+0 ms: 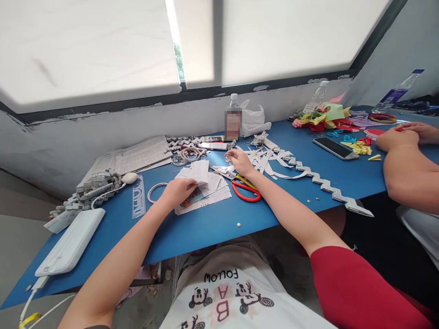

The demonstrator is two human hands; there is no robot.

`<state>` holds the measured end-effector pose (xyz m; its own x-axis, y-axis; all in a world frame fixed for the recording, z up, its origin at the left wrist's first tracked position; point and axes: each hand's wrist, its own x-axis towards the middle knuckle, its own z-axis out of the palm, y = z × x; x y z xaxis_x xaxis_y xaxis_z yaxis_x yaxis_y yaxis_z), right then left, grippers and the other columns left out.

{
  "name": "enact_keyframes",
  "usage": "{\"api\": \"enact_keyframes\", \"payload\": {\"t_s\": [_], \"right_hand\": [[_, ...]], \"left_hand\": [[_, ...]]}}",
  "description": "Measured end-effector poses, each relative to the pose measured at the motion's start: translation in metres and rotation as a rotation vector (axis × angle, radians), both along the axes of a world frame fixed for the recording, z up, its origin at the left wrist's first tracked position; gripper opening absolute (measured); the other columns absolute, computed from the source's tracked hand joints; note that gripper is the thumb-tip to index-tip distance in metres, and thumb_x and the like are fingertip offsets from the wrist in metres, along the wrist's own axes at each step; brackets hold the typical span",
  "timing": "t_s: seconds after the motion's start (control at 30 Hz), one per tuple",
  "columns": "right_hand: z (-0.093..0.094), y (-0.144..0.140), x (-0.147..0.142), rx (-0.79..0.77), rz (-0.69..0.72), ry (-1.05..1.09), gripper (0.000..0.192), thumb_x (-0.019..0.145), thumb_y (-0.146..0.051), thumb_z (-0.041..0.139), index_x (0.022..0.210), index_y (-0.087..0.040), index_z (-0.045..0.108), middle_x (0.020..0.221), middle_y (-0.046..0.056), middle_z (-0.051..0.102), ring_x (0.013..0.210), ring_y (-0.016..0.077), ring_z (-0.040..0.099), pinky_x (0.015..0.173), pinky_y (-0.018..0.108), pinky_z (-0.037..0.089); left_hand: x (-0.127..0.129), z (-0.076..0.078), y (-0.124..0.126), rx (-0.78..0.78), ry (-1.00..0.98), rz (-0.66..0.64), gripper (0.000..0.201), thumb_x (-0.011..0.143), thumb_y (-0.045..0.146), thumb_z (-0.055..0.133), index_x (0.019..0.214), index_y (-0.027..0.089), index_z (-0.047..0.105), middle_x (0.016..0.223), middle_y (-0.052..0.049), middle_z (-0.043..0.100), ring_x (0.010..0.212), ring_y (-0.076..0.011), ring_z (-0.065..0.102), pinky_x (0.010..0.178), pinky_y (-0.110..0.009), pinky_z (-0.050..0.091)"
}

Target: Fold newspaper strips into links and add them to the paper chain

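Observation:
My left hand point(177, 190) rests palm down on a loose stack of printed paper slips point(206, 189) on the blue table point(206, 226). My right hand point(240, 161) is farther back with its fingers pinched around something very small; what it is I cannot make out. Red-and-yellow-handled scissors point(245, 188) lie just in front of my right wrist. A pile of folded white paper strips point(270, 157) stretches to the right of that hand as a zigzag chain point(325, 185).
A white power bank point(70, 242) with its cable and a heap of grey folded pieces point(89, 189) sit at the left. A ruler point(138, 196), rings point(187, 154), newspaper point(137, 157) and bottle point(233, 119) stand behind. Another person's arms point(408, 160), a phone point(334, 148) and coloured paper point(325, 116) are at the right.

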<state>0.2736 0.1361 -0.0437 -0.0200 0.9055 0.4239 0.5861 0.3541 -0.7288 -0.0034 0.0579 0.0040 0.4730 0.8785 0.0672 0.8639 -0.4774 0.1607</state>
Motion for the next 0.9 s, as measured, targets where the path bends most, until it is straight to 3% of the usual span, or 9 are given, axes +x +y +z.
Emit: {"api": "enact_keyframes", "payload": {"t_s": [0.1,0.2,0.33,0.43,0.53,0.63,0.77,0.9], "right_hand": [[0.004,0.006,0.016,0.023,-0.146,0.063,0.036,0.095,-0.037,0.039,0.109,-0.015,0.063,0.115,0.014,0.062,0.109,0.0243,0.056,0.097,0.040,0.043],[0.006,0.008,0.025,-0.023,-0.213,0.072,0.045,0.092,-0.052,0.043,0.108,-0.016,0.066,0.120,0.016,0.060,0.119,0.0300,0.050,0.103,0.048,0.037],[0.013,-0.002,0.017,-0.102,-0.229,0.003,0.057,0.084,-0.066,0.048,0.110,-0.021,0.070,0.145,0.013,0.044,0.139,0.0380,0.029,0.113,0.057,0.020],[0.023,-0.022,-0.001,-0.031,0.008,-0.086,0.060,0.087,-0.067,0.042,0.125,-0.025,0.063,0.154,0.008,0.033,0.142,0.0334,0.026,0.115,0.053,0.022],[0.029,-0.045,-0.021,-0.014,0.333,-0.168,0.053,0.088,-0.062,0.046,0.126,-0.028,0.061,0.152,0.004,0.039,0.139,0.0299,0.035,0.112,0.049,0.032],[0.028,-0.060,-0.039,0.019,0.547,-0.222,0.050,0.086,-0.054,0.056,0.127,-0.026,0.061,0.149,0.006,0.043,0.136,0.0278,0.040,0.111,0.046,0.035],[0.023,-0.063,-0.051,0.066,0.638,-0.274,0.043,0.086,-0.048,0.059,0.123,-0.026,0.063,0.138,0.007,0.056,0.130,0.0269,0.048,0.110,0.046,0.035],[0.021,-0.059,-0.051,0.081,0.584,-0.285,0.041,0.090,-0.047,0.052,0.119,-0.021,0.066,0.125,0.010,0.065,0.118,0.0273,0.057,0.103,0.044,0.042]], "left_hand": [[-0.001,0.001,0.000,0.001,-0.006,-0.008,0.039,0.093,0.042,0.038,0.105,0.024,0.070,0.098,-0.004,0.074,0.086,-0.0246,0.067,0.068,-0.030,0.044],[-0.002,0.002,-0.001,0.021,-0.009,-0.006,0.043,0.094,0.042,0.033,0.105,0.023,0.070,0.097,-0.005,0.074,0.084,-0.0247,0.067,0.066,-0.030,0.044],[-0.003,0.003,-0.002,0.037,-0.050,0.021,0.041,0.094,0.038,0.034,0.106,0.022,0.071,0.094,-0.006,0.075,0.080,-0.0236,0.067,0.066,-0.030,0.045],[-0.002,0.003,-0.006,0.038,-0.135,0.029,0.038,0.093,0.040,0.040,0.102,0.024,0.073,0.090,-0.005,0.076,0.077,-0.0221,0.068,0.068,-0.029,0.047],[0.001,0.002,-0.010,0.057,-0.191,0.018,0.032,0.090,0.042,0.049,0.096,0.026,0.076,0.089,-0.003,0.076,0.077,-0.0220,0.069,0.069,-0.029,0.047],[0.004,0.002,-0.015,0.082,-0.217,0.045,0.028,0.087,0.044,0.055,0.090,0.026,0.078,0.086,-0.003,0.077,0.077,-0.0235,0.069,0.068,-0.031,0.047],[0.003,0.002,-0.016,0.108,-0.363,0.114,0.031,0.084,0.050,0.057,0.087,0.027,0.078,0.087,-0.002,0.077,0.078,-0.0238,0.070,0.068,-0.031,0.049],[0.003,0.002,-0.017,0.172,-0.632,0.083,0.033,0.086,0.049,0.055,0.093,0.025,0.076,0.093,-0.003,0.076,0.085,-0.0235,0.070,0.073,-0.031,0.052]]}}
